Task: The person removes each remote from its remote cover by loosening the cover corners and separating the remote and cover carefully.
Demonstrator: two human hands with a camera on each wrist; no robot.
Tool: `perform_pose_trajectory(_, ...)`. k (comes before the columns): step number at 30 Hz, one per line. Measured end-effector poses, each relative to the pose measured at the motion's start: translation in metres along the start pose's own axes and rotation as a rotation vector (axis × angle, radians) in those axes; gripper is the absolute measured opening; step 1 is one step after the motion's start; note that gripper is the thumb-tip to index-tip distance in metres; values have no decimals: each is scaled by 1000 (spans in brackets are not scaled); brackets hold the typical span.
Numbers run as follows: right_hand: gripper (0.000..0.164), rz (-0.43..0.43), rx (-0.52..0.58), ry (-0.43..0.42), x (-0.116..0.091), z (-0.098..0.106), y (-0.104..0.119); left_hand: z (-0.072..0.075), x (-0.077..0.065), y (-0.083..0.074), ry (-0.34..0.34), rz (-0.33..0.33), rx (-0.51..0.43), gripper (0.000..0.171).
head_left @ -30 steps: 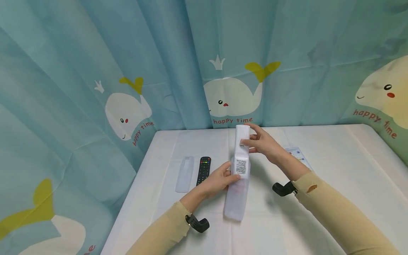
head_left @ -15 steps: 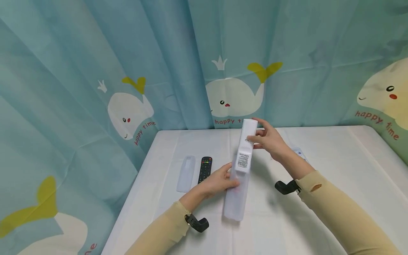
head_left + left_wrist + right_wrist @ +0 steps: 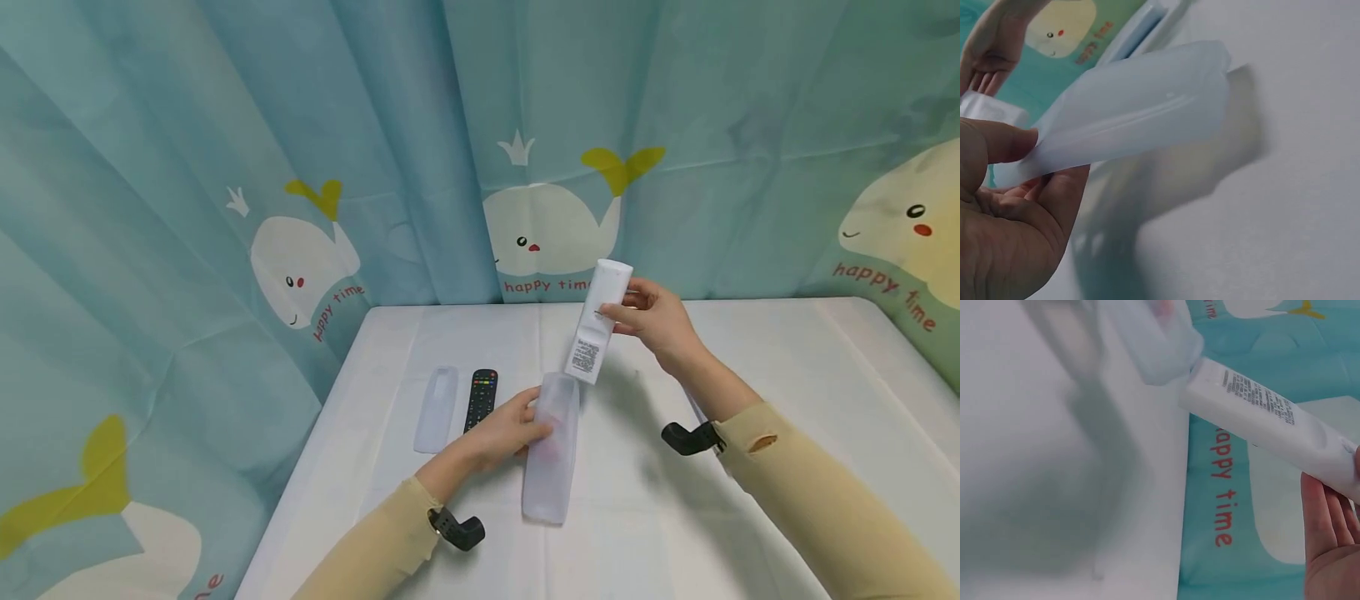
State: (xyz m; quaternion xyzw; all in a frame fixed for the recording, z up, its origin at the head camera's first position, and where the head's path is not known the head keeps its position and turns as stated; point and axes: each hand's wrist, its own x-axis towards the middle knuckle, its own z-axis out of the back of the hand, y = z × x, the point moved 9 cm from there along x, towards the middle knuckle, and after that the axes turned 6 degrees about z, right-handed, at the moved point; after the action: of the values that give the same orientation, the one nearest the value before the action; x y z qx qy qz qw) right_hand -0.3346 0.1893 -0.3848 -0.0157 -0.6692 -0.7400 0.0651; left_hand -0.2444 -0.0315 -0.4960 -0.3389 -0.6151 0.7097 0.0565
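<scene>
My left hand pinches a frosted translucent remote cover between thumb and fingers, near its open upper end. In the left wrist view the cover stretches away from the thumb, over the white table. My right hand grips a white remote control by its upper half, its back with a printed label facing up. The lower end of the remote is right at the mouth of the cover, outside it. The right wrist view shows the label side of the remote close up, with fingers beneath it.
A second translucent cover lies at the left of the white table. Beside it is a black remote control, partly hidden by the left hand. Behind the table hangs a blue curtain with whale prints.
The right hand has drawn the white remote up and to the right, out of the translucent cover. The left hand stays on the cover, which has dipped slightly.
</scene>
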Motion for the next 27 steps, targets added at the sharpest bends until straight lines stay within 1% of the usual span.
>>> perform_pose_trajectory(4,64,28,-33,16,-3,-2,0,9,0,-5,-50,11,19,68)
perform_pose_trajectory(8,61,29,-124,67,-7,-4,-1,24,1,-9,-112,30,23,68)
perform_pose_trajectory(11,60,21,-195,107,-13,-7,-3,34,2,-15,-140,33,17,67)
perform_pose_trajectory(13,59,33,-228,124,-16,-8,-4,40,3,-20,-147,39,3,67)
perform_pose_trajectory(17,53,97,-284,143,-22,-12,-3,49,5,-27,-170,50,-3,67)
perform_pose_trajectory(20,47,143,-326,141,-26,-14,-3,54,9,-31,-201,60,20,67)
perform_pose_trajectory(23,41,177,-356,133,-28,-15,-3,55,15,-33,-217,72,39,67)
perform_pose_trajectory(27,31,240,-403,128,-33,-17,-3,57,27,-31,-234,94,56,67)
